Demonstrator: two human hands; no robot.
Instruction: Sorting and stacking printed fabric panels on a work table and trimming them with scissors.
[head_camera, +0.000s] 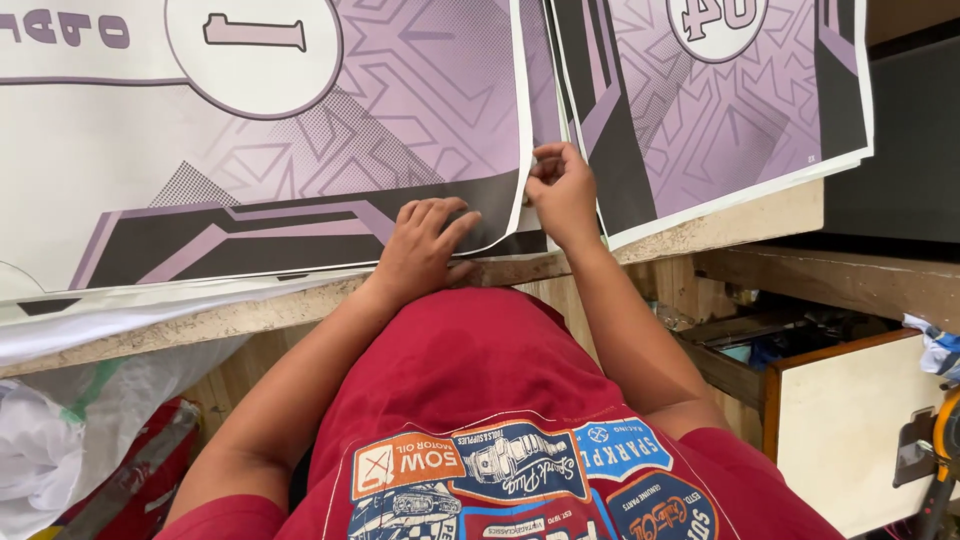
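A wooden worktable (700, 225) runs across the far part of the scene, its pale near edge worn and chipped. Over most of it lies a large printed sheet (300, 150), lilac with angular line patterns, black bands and a white circle, its near right corner close to the table edge. To the right lies a second printed sheet (720, 110) of the same lilac and black design, on top of a small stack whose white edges show beneath it. The person's left hand (425, 245) rests flat on the black band at the near right corner of the large sheet, fingers spread and pressing down. Just to its right, the right hand (562, 190) has its fingers curled in a narrow pinch on the sheet's white right edge, between the two prints. Below the table on the near left sits a crumpled white plastic bag (60, 440).
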